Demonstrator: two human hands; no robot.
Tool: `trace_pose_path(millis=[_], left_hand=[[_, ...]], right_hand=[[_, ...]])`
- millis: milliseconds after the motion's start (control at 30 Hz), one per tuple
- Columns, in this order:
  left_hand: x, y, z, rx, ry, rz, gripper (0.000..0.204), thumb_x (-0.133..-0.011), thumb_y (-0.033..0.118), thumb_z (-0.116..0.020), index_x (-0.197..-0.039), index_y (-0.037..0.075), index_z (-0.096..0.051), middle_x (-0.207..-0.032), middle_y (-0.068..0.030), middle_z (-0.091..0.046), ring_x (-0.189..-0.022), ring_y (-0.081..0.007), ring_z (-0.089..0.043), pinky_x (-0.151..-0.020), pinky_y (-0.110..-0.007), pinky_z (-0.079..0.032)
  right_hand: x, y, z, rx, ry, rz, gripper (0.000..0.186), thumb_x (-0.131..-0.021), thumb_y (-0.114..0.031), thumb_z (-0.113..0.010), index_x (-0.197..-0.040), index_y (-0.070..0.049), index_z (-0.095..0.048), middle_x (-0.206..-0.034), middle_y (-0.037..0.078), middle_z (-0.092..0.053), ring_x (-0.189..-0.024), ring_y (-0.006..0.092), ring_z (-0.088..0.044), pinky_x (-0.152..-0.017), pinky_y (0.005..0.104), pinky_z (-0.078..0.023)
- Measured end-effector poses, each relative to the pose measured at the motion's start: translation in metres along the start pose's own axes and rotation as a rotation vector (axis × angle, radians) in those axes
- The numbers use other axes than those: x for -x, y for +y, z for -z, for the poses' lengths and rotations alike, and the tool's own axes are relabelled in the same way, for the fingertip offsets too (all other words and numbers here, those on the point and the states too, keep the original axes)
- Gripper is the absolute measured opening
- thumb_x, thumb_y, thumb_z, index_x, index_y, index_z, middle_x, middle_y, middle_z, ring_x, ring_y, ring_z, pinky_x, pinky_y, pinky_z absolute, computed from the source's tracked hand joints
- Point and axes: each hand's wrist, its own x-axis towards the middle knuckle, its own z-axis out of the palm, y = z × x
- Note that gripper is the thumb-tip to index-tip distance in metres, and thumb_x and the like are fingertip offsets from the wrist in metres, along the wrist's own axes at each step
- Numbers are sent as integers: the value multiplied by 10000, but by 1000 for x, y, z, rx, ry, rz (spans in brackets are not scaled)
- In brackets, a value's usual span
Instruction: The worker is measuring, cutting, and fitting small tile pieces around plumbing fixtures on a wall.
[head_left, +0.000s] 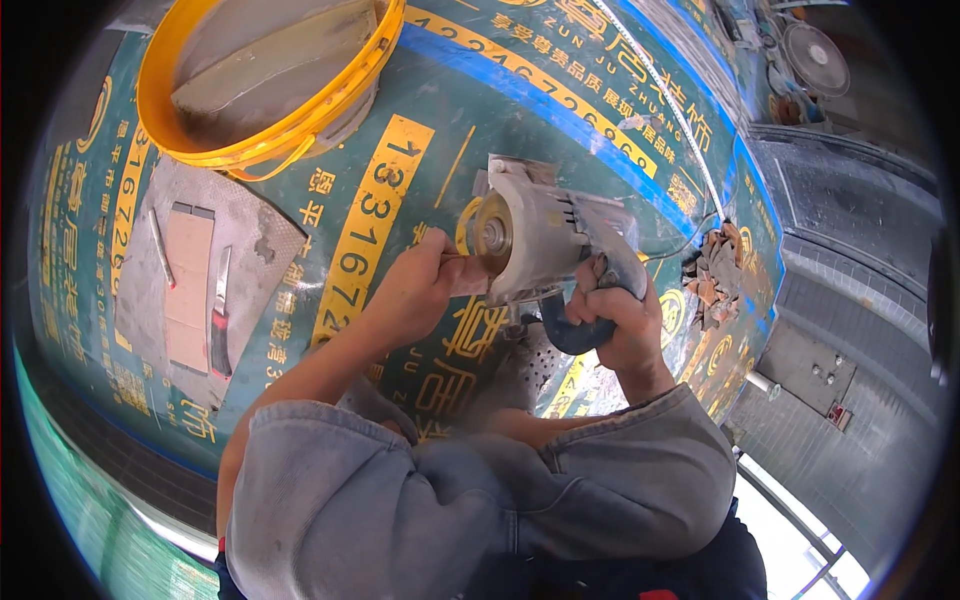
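— Any signs or labels here?
— Only the printed floor covering (pixel 420 130): a teal-green sheet with yellow rectangular panels, yellow lettering and a blue band, spread across the whole floor.
— Screens, packages?
— None visible.

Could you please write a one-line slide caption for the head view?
Right hand grips an angle grinder while left hand presses a small piece to its disc.

Two hands: left hand (pixel 415 290) and right hand (pixel 620 320). One cutting machine (pixel 545 240), one yellow bucket (pixel 270 75) above it, one knife (pixel 220 315), one pile of tile bits (pixel 715 275).
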Motion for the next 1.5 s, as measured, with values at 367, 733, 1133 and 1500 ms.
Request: trace_pose_path(millis=[367,733,1133,1500], left_hand=[[-5,-12,-1,-19,-8,-16,158,-960,123,-527,-973,-34,-508,-904,-238,-659,-874,-400,-643,-767,-416,-492],[-4,-8,-5,-19,-33,9,156,-964,112,-530,-972,-42,-515,-922,-247,-673,-905,-412,-650,-793,-428,-492],[-4,-8,-8,-33,-22,6,154,-966,99,-522,-994,-52,-516,-944,-260,-679,-925,-418,-655,-809,-429,-496],[-5,-13,-7,-57,-5,28,167,-963,98,-517,-1023,-58,-517,-931,-274,-681,-934,-444,-655,-813,-443,-501]], right_hand=[[-3,7,5,-54,-35,-33,255,-700,-3,-529,-949,-51,-502,-796,53,-432,-626,159,-434,-609,346,-400],[-6,11,5,-88,-7,-56,226,-703,-9,-539,-928,-12,-531,-708,48,-455,-616,169,-468,-612,334,-427],[-9,14,6,-139,-15,-103,243,-709,8,-505,-943,-57,-494,-794,47,-437,-625,154,-435,-614,339,-406],[-9,15,6,-155,0,-118,615,-705,-7,-518,-1320,-14,-541,-730,42,-448,-618,170,-459,-610,333,-425]])
